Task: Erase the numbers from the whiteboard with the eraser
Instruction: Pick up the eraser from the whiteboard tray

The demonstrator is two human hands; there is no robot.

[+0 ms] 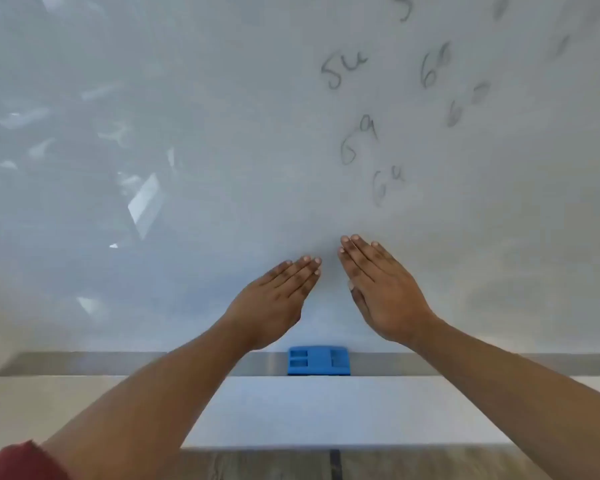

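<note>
A large whiteboard [222, 133] fills the view. Several handwritten numbers [357, 140] in dark marker sit on its upper right part, some of them blurred. A blue eraser [318, 361] rests on the metal tray [84, 363] at the board's lower edge, in the middle. My left hand [274, 303] and my right hand [385, 292] are held flat against or just in front of the board above the eraser, fingers straight and close together, holding nothing. Neither hand touches the eraser.
Below the tray a pale wall or panel [326, 410] runs down to a wood-look floor [291, 465]. Reflections of room lights show on the board's left half [146, 206]. A red sleeve [18, 462] is at the lower left corner.
</note>
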